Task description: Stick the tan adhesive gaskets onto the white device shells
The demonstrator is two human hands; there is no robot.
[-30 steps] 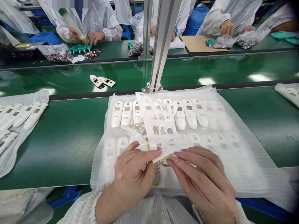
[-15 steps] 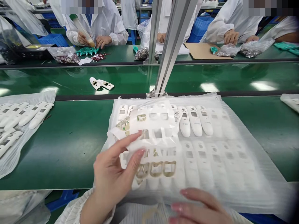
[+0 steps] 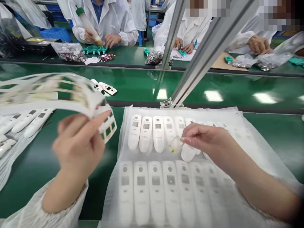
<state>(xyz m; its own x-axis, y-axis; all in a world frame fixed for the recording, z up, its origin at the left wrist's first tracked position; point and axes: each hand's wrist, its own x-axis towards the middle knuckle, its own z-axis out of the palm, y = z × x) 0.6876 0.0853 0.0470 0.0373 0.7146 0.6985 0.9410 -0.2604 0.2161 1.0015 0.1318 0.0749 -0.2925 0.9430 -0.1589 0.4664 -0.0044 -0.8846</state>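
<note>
My left hand [image 3: 78, 142] is closed on a white backing sheet [image 3: 54, 91] with cut-out windows, held up over the left of the green bench and blurred by motion. My right hand [image 3: 201, 137] pinches a small clear sticker [image 3: 175, 145] above the upper row of white thermometer shells [image 3: 152, 133]. A second row of the shells [image 3: 166, 186] lies nearer me. Both rows rest on a white foam sheet [image 3: 251, 148].
More white shells [image 3: 28, 118] lie on foam at the left. Two shells [image 3: 104, 87] sit on the green conveyor [image 3: 237, 88]. A slanted aluminium post [image 3: 201, 53] rises from the bench's far edge. Across the line, people in white coats handle green parts [image 3: 95, 49] and bags.
My left hand swung the backing sheet up and off to the left, uncovering the shells. My right hand came forward from the near edge, pinching a sticker over the upper row.
</note>
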